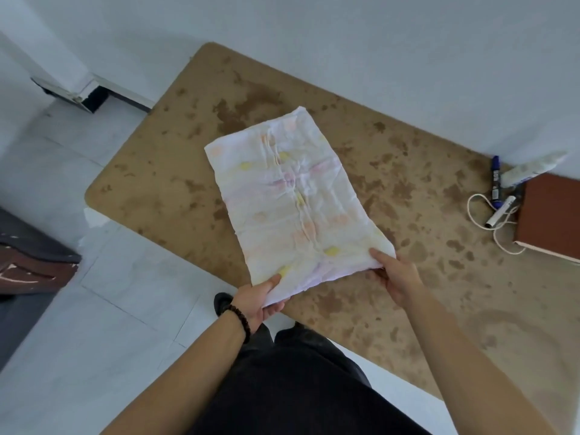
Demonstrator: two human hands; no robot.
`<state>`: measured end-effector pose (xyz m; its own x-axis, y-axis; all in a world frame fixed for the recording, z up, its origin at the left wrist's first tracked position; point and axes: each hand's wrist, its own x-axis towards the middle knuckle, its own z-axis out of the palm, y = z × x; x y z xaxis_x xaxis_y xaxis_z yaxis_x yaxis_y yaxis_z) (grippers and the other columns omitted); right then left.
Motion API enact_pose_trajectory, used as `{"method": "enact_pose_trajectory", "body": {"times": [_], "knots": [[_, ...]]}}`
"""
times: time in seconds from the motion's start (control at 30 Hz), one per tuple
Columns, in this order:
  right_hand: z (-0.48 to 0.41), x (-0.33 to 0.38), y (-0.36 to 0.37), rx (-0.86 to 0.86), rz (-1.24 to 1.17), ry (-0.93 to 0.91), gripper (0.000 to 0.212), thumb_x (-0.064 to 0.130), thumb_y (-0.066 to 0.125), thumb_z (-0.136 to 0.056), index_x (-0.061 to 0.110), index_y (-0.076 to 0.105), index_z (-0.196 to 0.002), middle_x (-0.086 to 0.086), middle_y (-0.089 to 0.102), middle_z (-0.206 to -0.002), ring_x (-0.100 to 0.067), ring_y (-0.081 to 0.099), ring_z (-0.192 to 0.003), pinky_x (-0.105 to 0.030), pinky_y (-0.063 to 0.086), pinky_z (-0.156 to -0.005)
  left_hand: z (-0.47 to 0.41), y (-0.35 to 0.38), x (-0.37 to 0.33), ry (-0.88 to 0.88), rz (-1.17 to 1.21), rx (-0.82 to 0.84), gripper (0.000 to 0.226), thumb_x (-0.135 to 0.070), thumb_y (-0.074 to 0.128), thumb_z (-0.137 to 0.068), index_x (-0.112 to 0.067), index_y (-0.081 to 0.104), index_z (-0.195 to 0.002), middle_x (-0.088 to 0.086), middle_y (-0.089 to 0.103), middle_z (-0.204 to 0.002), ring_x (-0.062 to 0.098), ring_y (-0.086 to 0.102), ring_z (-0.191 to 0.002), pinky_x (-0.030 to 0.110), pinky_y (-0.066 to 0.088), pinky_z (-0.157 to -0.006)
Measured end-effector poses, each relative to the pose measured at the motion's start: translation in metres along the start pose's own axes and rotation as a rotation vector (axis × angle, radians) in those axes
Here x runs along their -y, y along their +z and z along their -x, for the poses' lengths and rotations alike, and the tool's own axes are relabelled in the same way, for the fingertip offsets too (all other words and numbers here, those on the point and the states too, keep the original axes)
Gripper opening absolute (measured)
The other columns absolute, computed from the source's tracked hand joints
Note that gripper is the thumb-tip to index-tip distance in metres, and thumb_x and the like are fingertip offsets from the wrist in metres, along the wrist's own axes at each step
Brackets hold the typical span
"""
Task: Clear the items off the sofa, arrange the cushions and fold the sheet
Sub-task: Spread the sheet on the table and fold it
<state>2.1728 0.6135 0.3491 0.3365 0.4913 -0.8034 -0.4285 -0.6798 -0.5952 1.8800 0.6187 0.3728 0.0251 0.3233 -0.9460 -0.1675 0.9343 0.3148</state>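
Note:
A folded white sheet [292, 196] with faint pink and yellow spots lies as a long rectangle on the brown mottled table [408, 277]. My left hand [260, 301], with a dark bead bracelet on the wrist, pinches the sheet's near left corner. My right hand [395, 273] grips the near right corner. Both near corners are slightly lifted off the table; the far end rests flat.
At the table's right edge lie a reddish-brown book [552, 215], a blue marker [496, 183], a white tube [533, 169], a small white pen [500, 211] and a cream cord [483, 215]. A dark sofa corner [28, 255] shows at left. White floor tiles surround the table.

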Motion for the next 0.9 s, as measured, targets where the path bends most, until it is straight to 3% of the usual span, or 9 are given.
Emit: {"method": "enact_pose_trajectory", "body": {"times": [0.17, 0.3, 0.4, 0.47, 0.67, 0.8, 0.9], "knots": [[0.020, 0.048, 0.027, 0.073, -0.039, -0.098, 0.033, 0.016, 0.074, -0.088, 0.005, 0.065, -0.117, -0.009, 0.076, -0.105, -0.017, 0.075, -0.083, -0.023, 0.058, -0.062, 0.019, 0.002, -0.036, 0.136, 0.068, -0.104, 0.039, -0.018, 0.076, -0.083, 0.005, 0.063, -0.113, 0.022, 0.070, -0.106, 0.029, 0.071, -0.075, 0.026, 0.055, -0.051], [0.021, 0.087, 0.071, 0.112, -0.042, -0.151, 0.023, 0.018, 0.070, -0.091, 0.004, 0.067, -0.110, -0.012, 0.075, -0.101, -0.017, 0.074, -0.076, -0.024, 0.058, -0.063, 0.032, 0.003, -0.087, 0.312, 0.008, -0.146, 0.028, -0.016, 0.067, -0.090, -0.005, 0.059, -0.115, 0.017, 0.071, -0.098, 0.024, 0.072, -0.063, 0.026, 0.054, -0.050], [0.010, 0.116, 0.105, 0.109, -0.057, -0.153, 0.024, 0.016, 0.070, -0.090, 0.001, 0.066, -0.108, -0.011, 0.070, -0.096, -0.018, 0.072, -0.073, -0.026, 0.059, -0.068, 0.034, -0.004, -0.129, 0.303, 0.003, -0.057, 0.007, -0.011, 0.059, -0.096, -0.006, 0.062, -0.100, 0.016, 0.069, -0.098, 0.024, 0.072, -0.066, 0.026, 0.055, -0.049], [-0.001, 0.134, 0.127, 0.090, -0.054, -0.148, 0.021, 0.014, 0.070, -0.090, 0.000, 0.066, -0.106, -0.012, 0.069, -0.095, -0.019, 0.072, -0.072, -0.026, 0.059, -0.069, 0.028, -0.010, -0.160, 0.274, -0.009, 0.025, 0.009, -0.006, 0.057, -0.096, -0.005, 0.064, -0.090, 0.015, 0.068, -0.095, 0.021, 0.071, -0.070, 0.024, 0.056, -0.049], [-0.031, 0.195, 0.200, 0.037, -0.045, -0.141, 0.007, 0.008, 0.065, -0.091, 0.002, 0.066, -0.087, -0.009, 0.072, -0.075, -0.018, 0.073, -0.070, -0.026, 0.059, -0.070, -0.006, -0.022, -0.272, 0.211, 0.081, 0.067, 0.017, -0.014, 0.045, -0.102, -0.007, 0.061, -0.105, 0.005, 0.074, -0.073, 0.013, 0.072, -0.057, 0.020, 0.051, -0.042], [-0.066, 0.227, 0.257, 0.098, -0.095, -0.122, 0.013, 0.016, 0.065, -0.094, 0.004, 0.064, -0.100, -0.014, 0.070, -0.095, -0.024, 0.074, -0.085, -0.029, 0.060, -0.074, -0.043, -0.035, -0.337, 0.192, 0.112, 0.028, 0.021, -0.007, 0.042, -0.101, -0.003, 0.062, -0.108, 0.007, 0.074, -0.077, 0.013, 0.072, -0.061, 0.020, 0.054, -0.045], [-0.091, 0.233, 0.288, 0.159, -0.068, -0.069, 0.033, 0.030, 0.067, -0.094, 0.010, 0.060, -0.120, -0.015, 0.066, -0.112, -0.027, 0.072, -0.093, -0.032, 0.061, -0.079, -0.079, -0.046, -0.365, 0.200, 0.204, -0.103, 0.028, -0.027, 0.041, -0.103, -0.004, 0.056, -0.104, 0.011, 0.066, -0.088, 0.020, 0.065, -0.067, 0.027, 0.057, -0.051]]}}
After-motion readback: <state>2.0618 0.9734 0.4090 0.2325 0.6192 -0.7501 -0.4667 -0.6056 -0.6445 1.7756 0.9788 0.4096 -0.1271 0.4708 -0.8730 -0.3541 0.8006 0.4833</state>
